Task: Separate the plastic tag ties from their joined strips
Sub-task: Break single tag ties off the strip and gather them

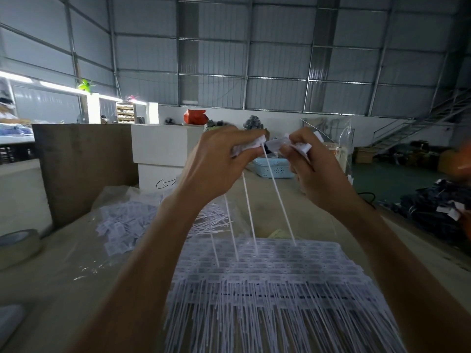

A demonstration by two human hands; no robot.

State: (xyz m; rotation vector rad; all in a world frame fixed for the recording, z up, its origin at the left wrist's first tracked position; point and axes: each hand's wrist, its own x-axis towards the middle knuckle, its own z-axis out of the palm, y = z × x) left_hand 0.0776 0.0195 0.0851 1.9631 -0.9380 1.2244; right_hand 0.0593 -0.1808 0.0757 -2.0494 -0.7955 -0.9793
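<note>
White plastic tag-tie strip (270,145) held raised between both grips: left hand (216,159) pinching one tag end, right hand (309,166) pinching the next, presumably to snap the joint between. Thin tails (279,197) hanging down. Below the grips, stacked joined strips (267,266) on the tabletop (63,276); lower left, loose separated ties (122,225) on a plastic bag.

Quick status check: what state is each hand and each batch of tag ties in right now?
Left hand: raised, gripping tag heads.
Right hand: raised, gripping tag heads.
Held strip of tags: between both hands, tails hanging down.
Stack of joined strips: flat on table, still joined.
Loose ties: separated, piled on plastic bag.
</note>
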